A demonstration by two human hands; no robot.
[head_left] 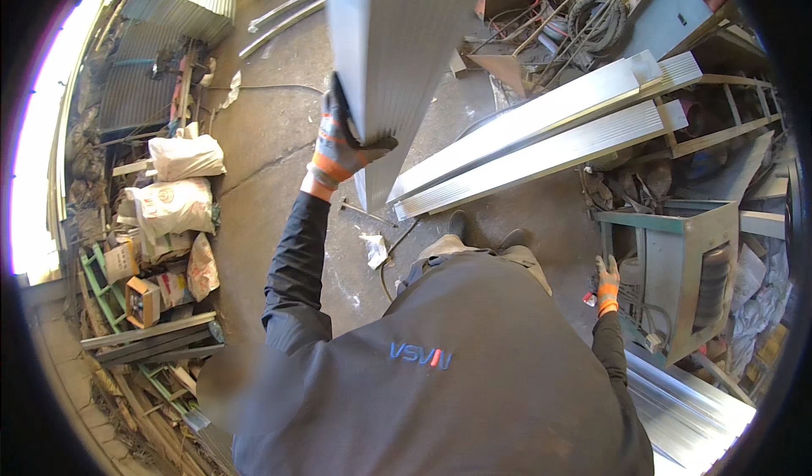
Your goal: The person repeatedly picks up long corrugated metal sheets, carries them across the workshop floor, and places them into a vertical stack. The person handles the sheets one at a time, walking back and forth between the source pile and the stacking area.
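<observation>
Your left hand (338, 150) grips a ribbed metal panel (385, 61); right hand (606, 283) hangs open, empty. Bare concrete floor (271, 129), more panels (541, 146) far right, sacks (178, 188) left.

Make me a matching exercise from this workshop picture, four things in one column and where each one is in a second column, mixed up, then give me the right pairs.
Things
1. left hand
2. right hand
3. white sacks
4. ribbed metal panels

Places
A. stacked at the left side of the floor
B. gripping the end of the long metal panel
C. lying on the floor ahead, to the right
D. low at the right, by the green metal machine

Pairs: 1-B, 2-D, 3-A, 4-C
</observation>
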